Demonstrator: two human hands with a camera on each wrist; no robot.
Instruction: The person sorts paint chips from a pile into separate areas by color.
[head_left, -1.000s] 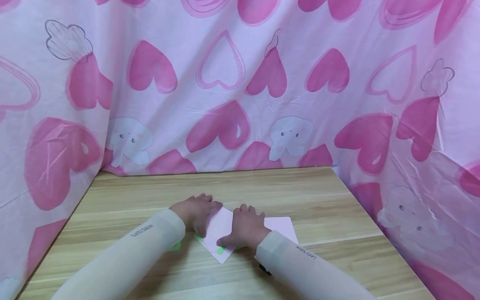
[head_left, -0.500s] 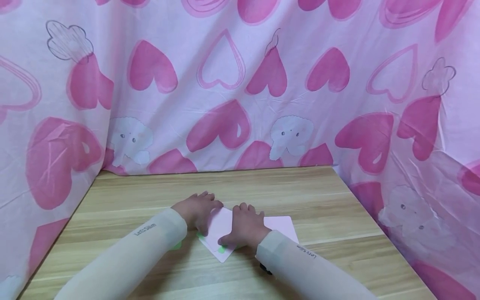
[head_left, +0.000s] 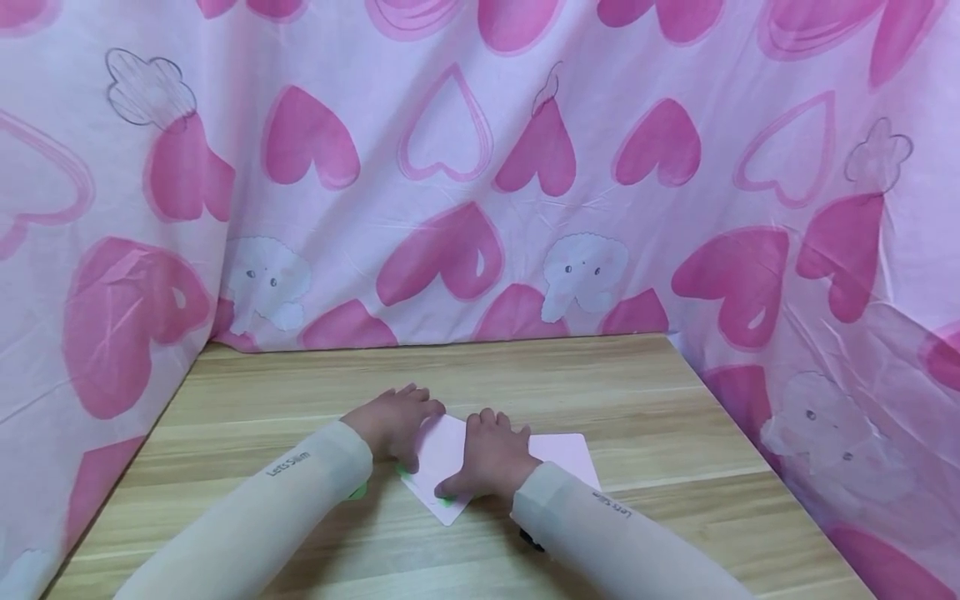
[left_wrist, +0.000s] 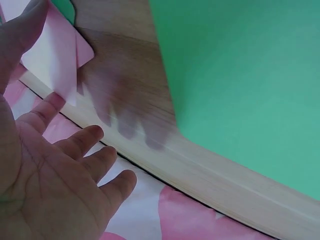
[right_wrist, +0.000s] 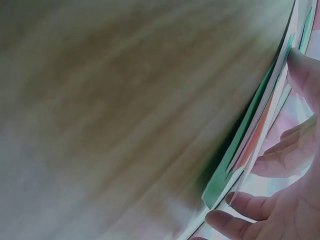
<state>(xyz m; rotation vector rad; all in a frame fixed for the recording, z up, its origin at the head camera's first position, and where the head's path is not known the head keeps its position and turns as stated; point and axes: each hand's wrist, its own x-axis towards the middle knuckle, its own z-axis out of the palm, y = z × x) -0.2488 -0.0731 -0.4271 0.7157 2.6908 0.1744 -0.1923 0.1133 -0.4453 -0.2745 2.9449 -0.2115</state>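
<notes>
The pink sheet (head_left: pixel 442 454) lies near the tabletop's (head_left: pixel 637 392) six-o'clock edge, unmoved over the last second. Left hand (head_left: pixel 393 421) at nine o'clock and right hand (head_left: pixel 491 454) at three press it with flat, relaxed grip; folding looks paused. Green paper (head_left: pixel 358 492) peeks beneath.

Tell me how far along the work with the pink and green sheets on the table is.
Done: a pink sheet lies angled over another pink sheet on the wooden table, with green paper peeking from beneath. In hand: the left hand and right hand both rest on the top sheet. Left: the edges are not lined up; the sheets sit askew.
</notes>
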